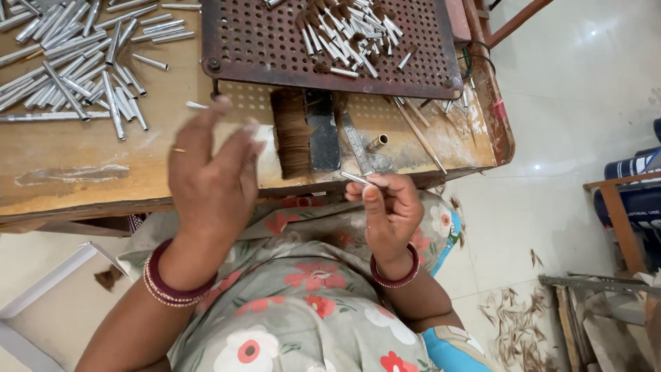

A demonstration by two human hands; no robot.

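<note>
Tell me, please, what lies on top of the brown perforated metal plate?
On the perforated plate lies a heap of small metal tubes with brown bristle tips. What is under the heap, and beyond the picture's top edge, cannot be seen.

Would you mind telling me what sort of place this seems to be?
Probably a small brush-making workshop: loose silver metal tubes heaped on a worn wooden workbench, a rusty perforated metal plate carrying bristle-tipped tubes, and a brown bristle bundle at the edge.

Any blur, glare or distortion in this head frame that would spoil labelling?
Head view: the left hand is smeared by motion blur; the right hand, pinching a thin metal tube, is sharp; soft glare whitens the floor tiles; light is even and shadows faint.
</note>
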